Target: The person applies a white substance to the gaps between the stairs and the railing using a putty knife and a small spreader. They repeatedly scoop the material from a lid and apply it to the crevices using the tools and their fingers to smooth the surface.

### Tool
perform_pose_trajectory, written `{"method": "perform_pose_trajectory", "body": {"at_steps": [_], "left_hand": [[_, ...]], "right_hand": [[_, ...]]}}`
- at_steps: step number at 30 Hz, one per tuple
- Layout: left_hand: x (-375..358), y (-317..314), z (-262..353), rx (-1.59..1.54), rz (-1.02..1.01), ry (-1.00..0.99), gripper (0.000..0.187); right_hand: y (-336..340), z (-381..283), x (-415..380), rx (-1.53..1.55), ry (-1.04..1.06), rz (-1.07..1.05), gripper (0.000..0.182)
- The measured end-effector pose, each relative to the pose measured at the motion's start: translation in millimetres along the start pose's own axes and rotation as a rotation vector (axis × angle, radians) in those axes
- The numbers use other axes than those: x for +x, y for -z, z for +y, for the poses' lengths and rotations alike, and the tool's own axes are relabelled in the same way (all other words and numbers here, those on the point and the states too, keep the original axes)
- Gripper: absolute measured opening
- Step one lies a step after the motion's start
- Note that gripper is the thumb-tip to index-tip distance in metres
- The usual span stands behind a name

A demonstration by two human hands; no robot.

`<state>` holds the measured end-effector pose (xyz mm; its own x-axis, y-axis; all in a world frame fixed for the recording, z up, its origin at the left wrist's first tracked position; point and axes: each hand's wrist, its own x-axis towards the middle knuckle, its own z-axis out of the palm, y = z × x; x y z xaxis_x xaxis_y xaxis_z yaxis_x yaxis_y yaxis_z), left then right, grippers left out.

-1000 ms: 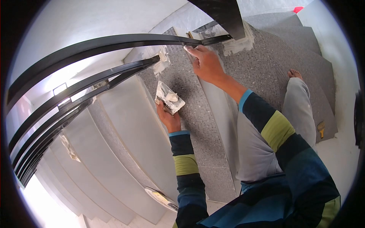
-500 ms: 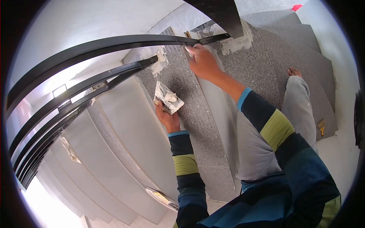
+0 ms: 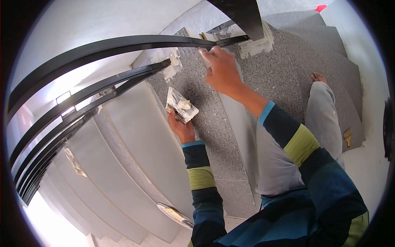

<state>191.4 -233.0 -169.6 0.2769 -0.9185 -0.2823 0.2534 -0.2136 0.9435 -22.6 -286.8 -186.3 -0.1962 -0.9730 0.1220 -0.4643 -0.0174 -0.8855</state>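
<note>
My left hand is closed around a putty knife with a wide flat blade. Smeared white filler covers the blade, and a thick lump of it sits there. Up at the foot of a black metal railing post, my right hand has its fingers drawn together, with whitish filler on the tips. What they pinch, if anything, is hidden. White filler surrounds the base of another post, and a further patch lies beside the dark panel.
Speckled grey stair treads run beneath my hands. Curved black railings arch across the left. A yellow-handled brush lies at the right, near my bare foot. A filler-smeared tool rests on a lower step.
My right hand has turned and shifted slightly right and down at the post's foot, with its fingertips placed differently. The left hand and its putty knife have hardly moved.
</note>
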Motion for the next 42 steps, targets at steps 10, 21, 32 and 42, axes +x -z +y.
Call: {"method": "perform_pose_trajectory", "body": {"at_steps": [10, 21, 32, 42], "left_hand": [[0.3, -2.5, -1.1, 0.012, 0.016, -0.030, 0.037], [0.0, -0.3, -7.2, -0.159, -0.004, -0.108, 0.034], [0.7, -4.9, -3.1, -0.253, -0.058, -0.198, 0.031], [4.5, -4.0, -5.9, -0.248, -0.057, -0.208, 0.033]], "right_hand": [[-10.6, -4.1, 7.0, -0.260, 0.040, 0.068, 0.044], [-5.1, 17.5, 15.7, 0.099, -0.050, -0.056, 0.041], [-7.6, 5.8, 26.5, -0.042, -0.133, -0.139, 0.047], [-13.6, 8.0, 24.7, -0.211, 0.079, -0.017, 0.044]]}}
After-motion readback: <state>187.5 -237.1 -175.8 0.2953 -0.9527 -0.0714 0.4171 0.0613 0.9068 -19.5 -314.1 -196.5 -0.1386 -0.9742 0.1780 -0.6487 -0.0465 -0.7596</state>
